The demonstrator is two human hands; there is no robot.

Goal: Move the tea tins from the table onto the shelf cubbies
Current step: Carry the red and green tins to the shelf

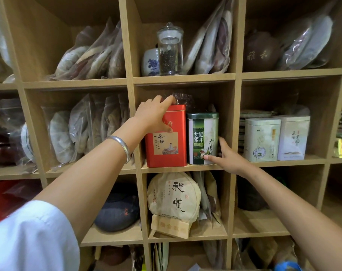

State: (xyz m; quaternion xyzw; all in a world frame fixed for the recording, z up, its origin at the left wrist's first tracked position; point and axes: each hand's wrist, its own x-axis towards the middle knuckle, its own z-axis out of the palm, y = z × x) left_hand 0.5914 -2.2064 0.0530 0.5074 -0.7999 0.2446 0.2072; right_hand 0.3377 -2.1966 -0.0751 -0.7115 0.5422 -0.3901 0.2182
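Red tea tin (166, 137) and green tea tin (203, 137) both stand upright in the middle cubby (227, 122), side by side, touching or nearly so, near the front edge. Left hand (153, 114) is draped over the red tin's top-left corner, fingers curled onto the lid & thumb on the front face, prob. to steady it or nudge it back. Right hand (227, 156) sits low at the green tin's right side, thumb on its front base, fingers spread against the side; looks like a push, not a firm grip, to square it w/ its neighbour. Two white tins (276, 138) already sit in the next cubby right.
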